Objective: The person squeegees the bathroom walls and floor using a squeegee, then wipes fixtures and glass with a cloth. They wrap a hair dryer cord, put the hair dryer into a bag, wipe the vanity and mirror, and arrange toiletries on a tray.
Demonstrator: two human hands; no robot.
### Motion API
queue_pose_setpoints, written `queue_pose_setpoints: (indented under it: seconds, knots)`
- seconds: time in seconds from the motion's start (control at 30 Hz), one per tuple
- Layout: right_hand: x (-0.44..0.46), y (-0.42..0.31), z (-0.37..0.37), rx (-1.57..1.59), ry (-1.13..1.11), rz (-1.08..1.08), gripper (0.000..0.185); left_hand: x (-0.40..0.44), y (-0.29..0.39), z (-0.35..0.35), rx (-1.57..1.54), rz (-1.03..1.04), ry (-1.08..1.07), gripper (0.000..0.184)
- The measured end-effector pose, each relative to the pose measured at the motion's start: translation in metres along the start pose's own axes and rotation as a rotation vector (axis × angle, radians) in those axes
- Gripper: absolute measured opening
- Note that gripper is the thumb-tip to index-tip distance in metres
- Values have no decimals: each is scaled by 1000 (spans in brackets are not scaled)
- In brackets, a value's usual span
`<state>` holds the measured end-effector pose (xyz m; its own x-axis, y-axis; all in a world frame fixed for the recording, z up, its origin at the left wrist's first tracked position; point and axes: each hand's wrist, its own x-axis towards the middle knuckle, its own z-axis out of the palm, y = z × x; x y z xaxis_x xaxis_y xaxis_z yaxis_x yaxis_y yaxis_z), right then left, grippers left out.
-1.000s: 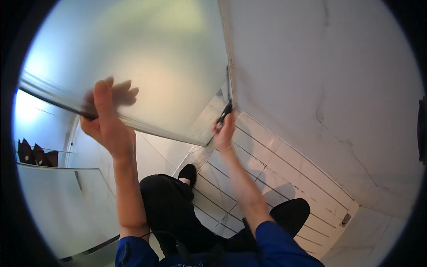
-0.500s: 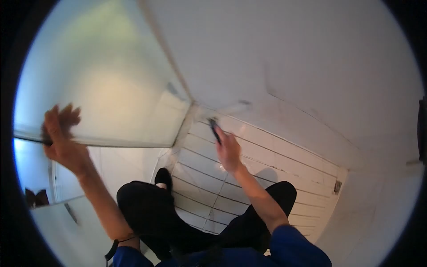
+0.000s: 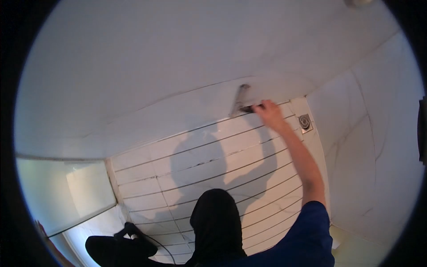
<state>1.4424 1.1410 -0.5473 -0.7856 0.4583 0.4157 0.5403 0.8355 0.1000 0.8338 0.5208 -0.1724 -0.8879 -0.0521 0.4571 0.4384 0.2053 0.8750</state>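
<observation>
My right hand (image 3: 270, 115) is closed around the dark handle of a squeegee (image 3: 240, 99). The squeegee's blade is slightly blurred and stands against the lower part of the white wall (image 3: 187, 71), just above the floor. At the lower left border of the view, only a sliver of my left hand (image 3: 41, 228) shows beside the edge of a frosted glass panel (image 3: 91, 191). Its fingers are mostly hidden.
White floor tiles (image 3: 178, 164) with dark grooves run below the wall, and my shadow falls across them. A square metal drain (image 3: 304, 122) lies in the right corner by a marbled wall (image 3: 356, 133). A dark cable (image 3: 162, 248) trails near my knees.
My view has turned to the right. My right hand has carried the squeegee along the wall from near the glass panel toward the drain. My left hand has slipped to the view's border.
</observation>
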Motion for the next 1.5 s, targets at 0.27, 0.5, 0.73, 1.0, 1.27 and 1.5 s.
queue_pose_setpoints:
  seconds: [0.27, 0.5, 0.73, 1.0, 1.27, 1.5]
  knots:
    - [-144, 171, -49, -132, -43, 746, 35, 0, -2, 0, -14, -89, -31, 48]
    - [-106, 155, -163, 892, 489, 948, 37, 13, -15, 1, -45, -105, 15, 48]
    - [-6, 149, -94, 1509, 920, 891, 35, 115, -93, -103, 145, 142, -300, 45]
    - [-54, -141, 29, 1548, -116, 1214, 28, -15, -4, 29, 4, 2, 4, 51]
    - [109, -339, -1, 1466, -999, 352, 25, -7, -34, 27, 89, 290, 144, 39]
    - [154, -621, 137, 948, -788, -426, 23, 40, -85, -38, 261, 576, -194, 47]
